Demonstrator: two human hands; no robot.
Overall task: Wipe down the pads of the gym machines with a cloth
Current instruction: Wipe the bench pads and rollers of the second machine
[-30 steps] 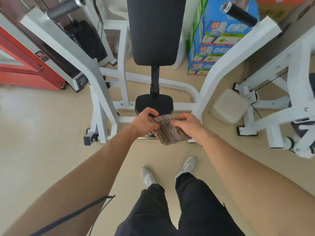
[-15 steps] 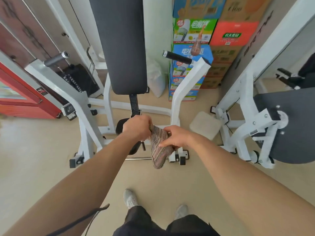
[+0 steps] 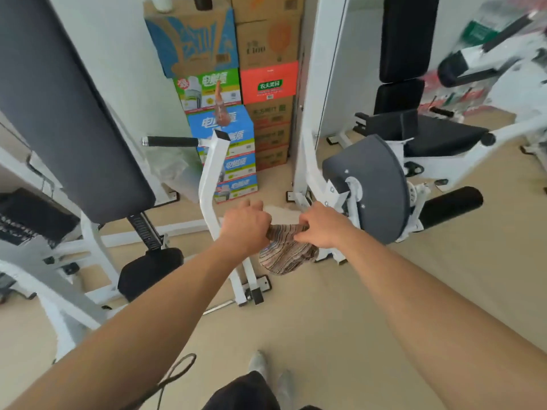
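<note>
Gripping striped cloth (image 3: pixel 285 251) between left hand (image 3: pixel 245 226) and right hand (image 3: pixel 321 227), off any pad; back pad (image 3: pixel 68 113) unwiped now, wiping likely pending.

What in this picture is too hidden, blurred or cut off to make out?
Head view only:
- Striped cloth: its upper part is hidden inside the left hand and right hand.
- Machine at top right: smeared by motion blur.
- Long back pad: cut off by the top and left edges.
- Small print on the stacked boxes: unreadable.
</note>
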